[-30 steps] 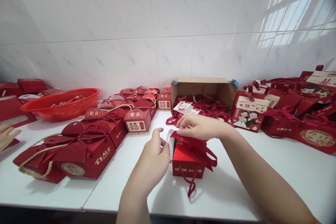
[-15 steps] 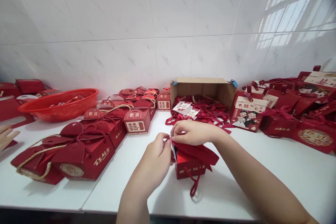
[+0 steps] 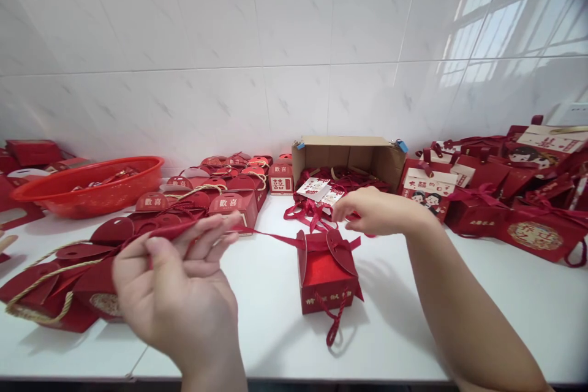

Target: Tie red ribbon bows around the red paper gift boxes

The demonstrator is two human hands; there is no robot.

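Observation:
A small red gift box with gold lettering stands in front of me, its top flaps drawn up together. A red twisted cord hangs down its front. Dark red ribbon runs from the top of the box to the left, into my left hand. That hand is palm up, thumb and forefinger closed on the ribbon, the other fingers loosely bent. My right hand hovers behind and right of the box, near the ribbon pile, fingers curled downward. Whether something is between its fingertips is hidden.
An open cardboard carton spills ribbons and cards. Rows of red gift boxes and a red plastic basin stand left. More gift boxes crowd the right. Another person's fingers show at the left edge.
My left hand has moved left and nearer, drawing ribbon out from the box. My right hand has come off the box, moving up and right. The box top is now uncovered.

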